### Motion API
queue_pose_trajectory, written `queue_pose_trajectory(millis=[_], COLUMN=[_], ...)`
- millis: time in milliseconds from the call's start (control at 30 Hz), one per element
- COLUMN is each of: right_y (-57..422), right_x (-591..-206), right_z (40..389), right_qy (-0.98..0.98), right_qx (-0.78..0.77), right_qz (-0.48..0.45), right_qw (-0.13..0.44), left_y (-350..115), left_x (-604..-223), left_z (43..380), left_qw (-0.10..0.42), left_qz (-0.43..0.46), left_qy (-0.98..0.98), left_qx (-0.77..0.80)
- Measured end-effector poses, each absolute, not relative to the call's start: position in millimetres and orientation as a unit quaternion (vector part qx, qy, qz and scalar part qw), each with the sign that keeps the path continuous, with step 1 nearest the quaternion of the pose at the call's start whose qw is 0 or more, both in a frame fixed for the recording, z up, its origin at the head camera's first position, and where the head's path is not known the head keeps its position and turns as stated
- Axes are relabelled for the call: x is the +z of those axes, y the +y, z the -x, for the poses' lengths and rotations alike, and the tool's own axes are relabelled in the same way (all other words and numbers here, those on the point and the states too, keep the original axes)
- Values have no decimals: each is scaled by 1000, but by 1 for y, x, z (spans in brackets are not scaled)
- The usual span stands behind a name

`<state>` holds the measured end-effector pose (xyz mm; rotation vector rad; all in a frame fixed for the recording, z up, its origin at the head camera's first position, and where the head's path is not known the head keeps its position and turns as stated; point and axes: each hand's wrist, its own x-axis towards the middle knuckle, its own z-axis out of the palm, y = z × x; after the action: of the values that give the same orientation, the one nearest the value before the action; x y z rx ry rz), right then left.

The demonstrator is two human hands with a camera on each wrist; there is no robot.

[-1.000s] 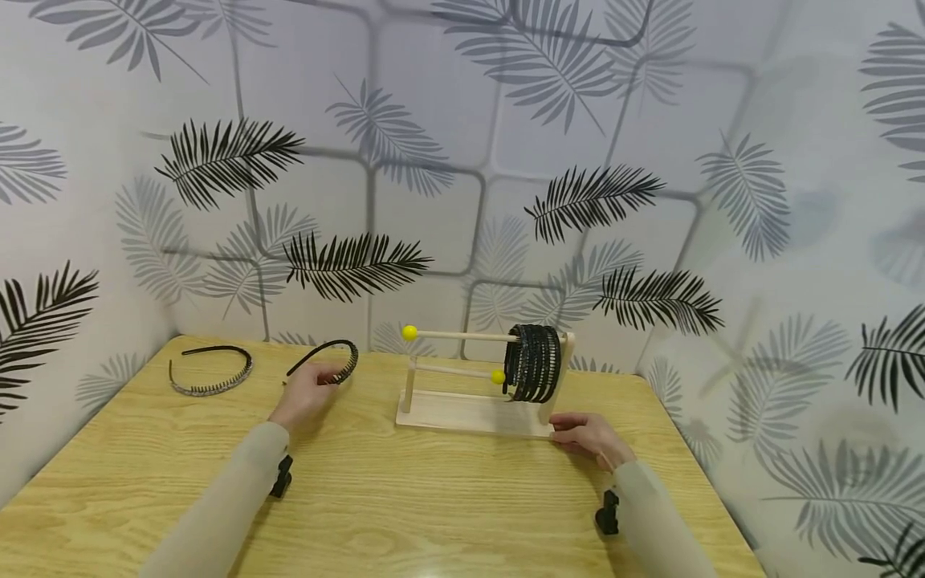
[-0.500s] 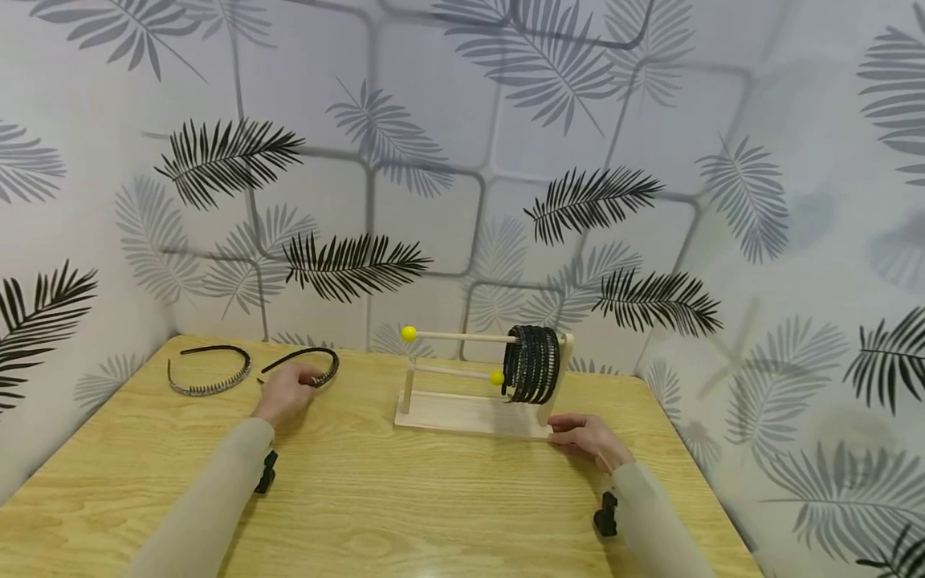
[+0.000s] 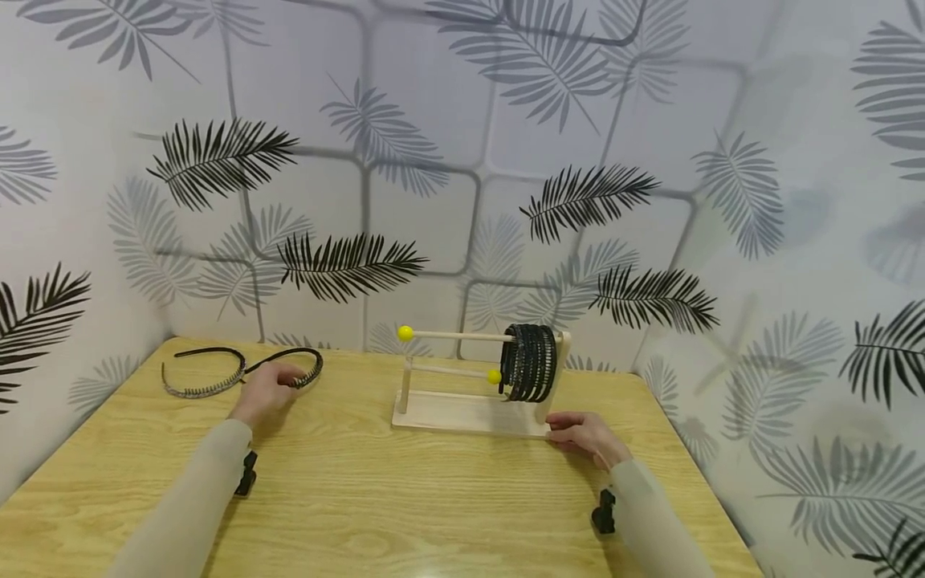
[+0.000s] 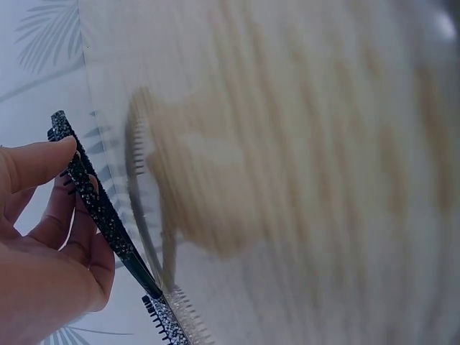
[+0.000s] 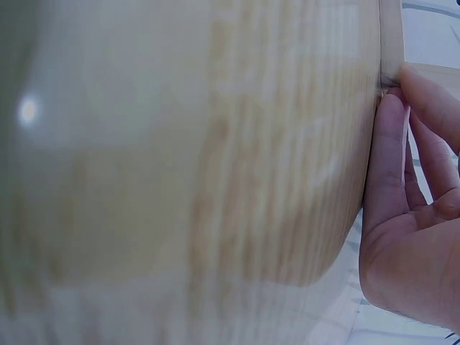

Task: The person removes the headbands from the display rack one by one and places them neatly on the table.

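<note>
My left hand pinches a black toothed headband at the table's back left. In the left wrist view the thumb lies on its glittery outer side, with fingers behind it. A silver-studded headband lies just left of it, and the two overlap in the head view. My right hand grips the right front corner of a wooden headband rack between thumb and fingers. Several black headbands hang bunched at the right end of the rack's upper rod.
Yellow balls cap the upper rod and the lower rod of the rack. The wood-grain table runs back to a wall with a leaf pattern. A black wrist camera sits on the left sleeve.
My left hand has moved left with the black headband, bringing it up beside the silver-studded one. The right hand keeps its place at the rack's corner.
</note>
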<state>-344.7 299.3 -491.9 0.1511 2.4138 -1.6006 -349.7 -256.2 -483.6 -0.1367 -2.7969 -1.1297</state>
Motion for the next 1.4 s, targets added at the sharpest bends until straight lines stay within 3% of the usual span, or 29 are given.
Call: queue_pose_trajectory(millis=[1400], right_y=[299], right_x=[-492], right_z=[345], right_qy=[815], right_qx=[-562], right_qz=[-63], right_qw=[124], left_y=[-288], left_x=[-482], left_z=[356], left_qw=[43], left_qz=[58], left_qy=[-927], left_qx=[-368])
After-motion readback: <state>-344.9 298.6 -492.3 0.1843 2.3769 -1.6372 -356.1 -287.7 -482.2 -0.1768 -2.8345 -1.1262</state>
